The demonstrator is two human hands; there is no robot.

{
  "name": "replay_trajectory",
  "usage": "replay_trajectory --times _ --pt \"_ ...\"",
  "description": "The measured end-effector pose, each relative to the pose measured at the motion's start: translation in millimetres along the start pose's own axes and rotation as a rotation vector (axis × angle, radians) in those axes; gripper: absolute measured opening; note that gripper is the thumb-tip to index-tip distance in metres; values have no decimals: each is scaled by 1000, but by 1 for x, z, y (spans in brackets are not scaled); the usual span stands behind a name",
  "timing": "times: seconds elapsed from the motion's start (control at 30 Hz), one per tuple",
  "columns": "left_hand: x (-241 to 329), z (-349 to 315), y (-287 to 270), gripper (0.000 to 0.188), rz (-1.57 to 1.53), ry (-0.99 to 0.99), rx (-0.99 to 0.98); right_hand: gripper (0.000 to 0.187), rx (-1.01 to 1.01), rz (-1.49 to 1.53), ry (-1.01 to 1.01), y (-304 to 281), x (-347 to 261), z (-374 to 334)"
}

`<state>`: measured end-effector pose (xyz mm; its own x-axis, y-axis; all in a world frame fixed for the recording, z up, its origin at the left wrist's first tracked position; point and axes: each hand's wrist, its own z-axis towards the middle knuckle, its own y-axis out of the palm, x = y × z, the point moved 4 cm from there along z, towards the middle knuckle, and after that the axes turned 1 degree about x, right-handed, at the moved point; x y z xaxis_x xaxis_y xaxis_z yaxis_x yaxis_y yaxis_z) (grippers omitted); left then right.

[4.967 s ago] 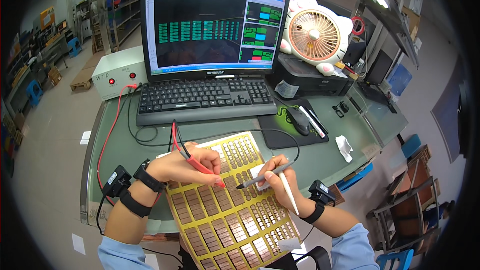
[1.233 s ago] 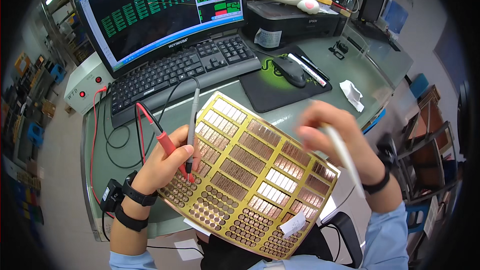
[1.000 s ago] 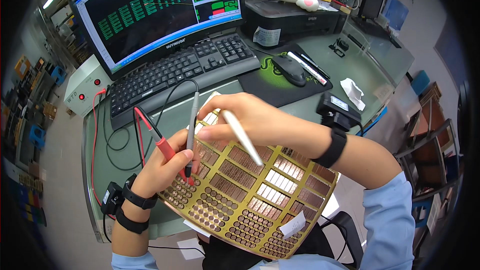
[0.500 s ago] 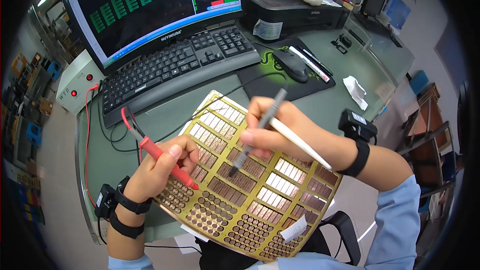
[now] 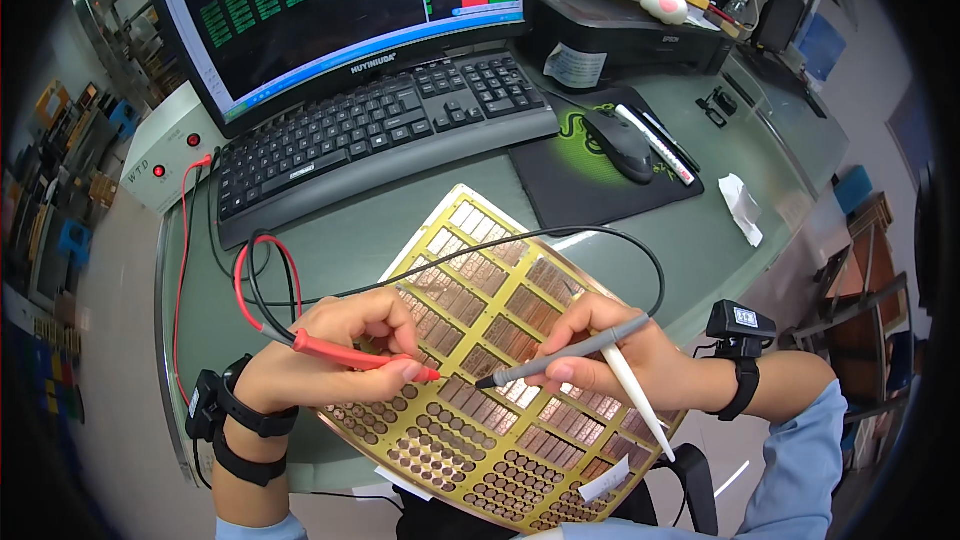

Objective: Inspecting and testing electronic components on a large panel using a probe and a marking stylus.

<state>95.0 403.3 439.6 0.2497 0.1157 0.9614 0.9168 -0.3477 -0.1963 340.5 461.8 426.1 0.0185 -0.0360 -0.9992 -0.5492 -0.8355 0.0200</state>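
My left hand (image 5: 335, 340) grips a red test probe (image 5: 345, 353), its tip at a block of copper pads on a gold-coloured circuit board panel (image 5: 497, 304). Between the fingers of my right hand (image 5: 635, 355) is a grey test probe (image 5: 570, 353) with a black tip, close to the red tip over the same block. That hand also keeps a slim white pen-like stick (image 5: 638, 398), slanting down and right. The panel carries rows of rectangular and round pads and lies tilted at the table's near edge. Whether the tips touch the pads I cannot tell.
Behind the panel stand a keyboard (image 5: 390, 135) and a monitor (image 5: 300, 30). A white box (image 5: 165, 155) with red sockets sits left, its leads looping near my left hand. On the right are a mouse (image 5: 617, 145), markers (image 5: 655, 143) and crumpled paper (image 5: 740, 208). A paper slip (image 5: 605, 480) lies on the panel.
My right hand has lowered, and the grey probe has swung from steep to nearly level. The red probe has shifted right, and the two tips are closer together. The black lead now arcs to the right.
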Motion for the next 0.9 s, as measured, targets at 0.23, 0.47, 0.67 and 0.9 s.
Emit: replay_trajectory --times 0.23,0.47,0.67,0.9 --pt "1 5 0 17 156 128 -9 17 22 -55 -13 1 0 2" --pt "3 5 2 18 140 129 19 18 26 -135 -51 -1 1 1" --pt "0 4 3 19 93 119 44 17 8 -181 -84 0 -2 1" --pt "6 9 4 19 255 225 -19 15 8 -96 -49 -4 3 0"
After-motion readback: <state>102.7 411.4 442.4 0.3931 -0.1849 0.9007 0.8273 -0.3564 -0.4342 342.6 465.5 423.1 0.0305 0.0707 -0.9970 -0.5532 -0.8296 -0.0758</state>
